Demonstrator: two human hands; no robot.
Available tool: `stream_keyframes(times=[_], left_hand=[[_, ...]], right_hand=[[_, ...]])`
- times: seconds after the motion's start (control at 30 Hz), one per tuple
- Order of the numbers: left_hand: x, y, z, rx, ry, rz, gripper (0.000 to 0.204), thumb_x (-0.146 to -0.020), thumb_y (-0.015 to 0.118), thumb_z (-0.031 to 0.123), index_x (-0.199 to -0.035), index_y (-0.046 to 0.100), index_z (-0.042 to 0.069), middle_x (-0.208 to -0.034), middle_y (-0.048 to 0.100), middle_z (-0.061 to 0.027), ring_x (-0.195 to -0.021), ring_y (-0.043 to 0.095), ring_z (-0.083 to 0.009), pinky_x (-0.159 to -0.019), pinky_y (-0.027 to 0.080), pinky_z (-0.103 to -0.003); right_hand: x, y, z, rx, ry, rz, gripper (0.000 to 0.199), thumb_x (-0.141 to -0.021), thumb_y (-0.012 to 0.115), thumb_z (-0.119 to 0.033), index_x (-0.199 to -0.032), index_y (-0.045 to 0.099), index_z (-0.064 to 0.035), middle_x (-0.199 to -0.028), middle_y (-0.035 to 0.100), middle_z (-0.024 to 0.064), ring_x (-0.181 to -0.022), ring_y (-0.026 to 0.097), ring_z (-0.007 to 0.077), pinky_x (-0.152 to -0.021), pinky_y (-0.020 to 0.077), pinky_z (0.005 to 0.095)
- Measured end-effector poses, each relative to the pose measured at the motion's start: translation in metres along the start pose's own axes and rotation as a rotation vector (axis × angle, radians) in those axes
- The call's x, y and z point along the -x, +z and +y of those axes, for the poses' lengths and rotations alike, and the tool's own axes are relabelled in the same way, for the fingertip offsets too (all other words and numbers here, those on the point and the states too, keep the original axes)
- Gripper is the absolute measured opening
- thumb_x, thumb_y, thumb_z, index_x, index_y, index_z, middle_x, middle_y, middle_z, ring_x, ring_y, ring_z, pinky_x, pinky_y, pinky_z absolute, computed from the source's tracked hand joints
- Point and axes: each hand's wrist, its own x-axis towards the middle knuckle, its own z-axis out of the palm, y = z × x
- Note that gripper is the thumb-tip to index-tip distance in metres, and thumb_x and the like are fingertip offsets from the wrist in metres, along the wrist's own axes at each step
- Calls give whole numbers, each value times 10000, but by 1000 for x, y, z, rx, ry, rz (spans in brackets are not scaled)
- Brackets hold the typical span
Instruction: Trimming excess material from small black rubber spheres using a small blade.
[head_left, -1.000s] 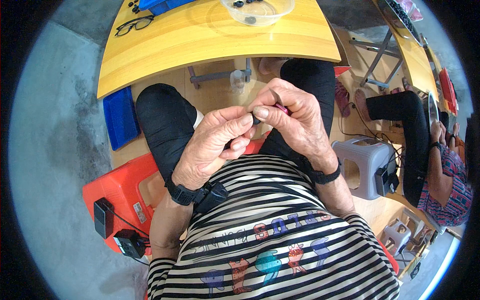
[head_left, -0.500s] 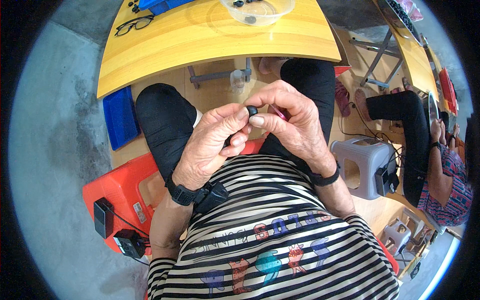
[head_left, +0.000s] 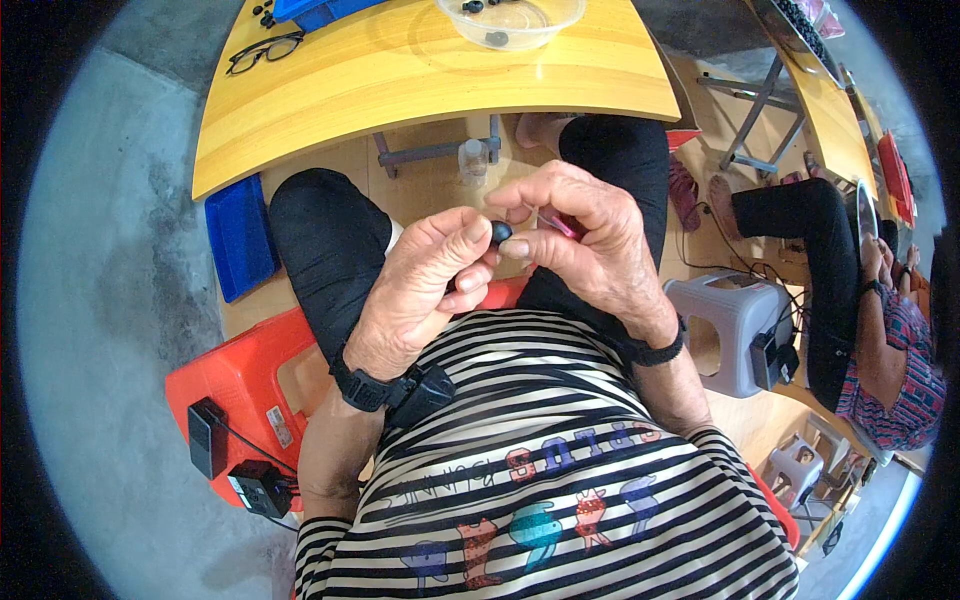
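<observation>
A small round black piece (head_left: 499, 233) sits pinched between the thumb and fingers of my left hand (head_left: 425, 275), above my lap. More of something black shows between that hand's curled fingers, its shape mostly hidden. My right hand (head_left: 590, 235) is close beside it, its thumb tip at the edge of the black piece and its index finger bent just above. Tucked in the right hand's curled fingers is a slim shiny pink object (head_left: 560, 223); most of it is covered, so its kind is unclear.
Ahead, the yellow wooden table (head_left: 420, 90) bears a clear plastic bowl (head_left: 530, 35) with several black pieces, eyeglasses (head_left: 265, 52) and a blue tray (head_left: 325, 12). A blue bin (head_left: 240, 240) stands below left. Grey stool (head_left: 735, 325) and a seated person (head_left: 890, 350) are at right.
My right index finger has lifted off the top of the black piece, and the hands sit slightly farther apart. More of the pink object shows.
</observation>
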Motion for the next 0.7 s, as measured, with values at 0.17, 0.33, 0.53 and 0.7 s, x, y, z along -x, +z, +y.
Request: stream_keyframes(times=[0.17,0.33,0.53,0.7], left_hand=[[-1,0,2,112,19,-11,145,-878,604,147,-959,595,26,-771,577,-31,-531,434,-32,-401,317,-138],[-1,-3,1,150,-6,-41,150,-874,607,129,-988,590,33,-783,586,-25,-543,438,-37,-403,321,-139],[-1,-6,2,173,-92,-90,163,-875,608,143,-979,584,19,-784,587,-46,-539,434,-40,-392,322,-139],[-1,-6,2,148,-94,-87,157,-887,591,144,-946,584,-1,-779,577,-58,-529,434,-42,-375,312,-137]], right_hand=[[1,4,0,112,-51,118,250,-670,751,-90,-892,657,-25,-767,584,71,-727,580,182,-633,466,277],[2,10,-4,142,-77,155,219,-684,751,-105,-871,665,-31,-769,597,80,-731,587,189,-624,469,281],[1,8,-3,115,-77,151,190,-690,747,-106,-850,674,-35,-763,603,78,-730,592,187,-623,474,283],[0,5,-2,88,-62,96,182,-694,742,-95,-852,677,-34,-765,605,71,-724,587,175,-621,469,280]])
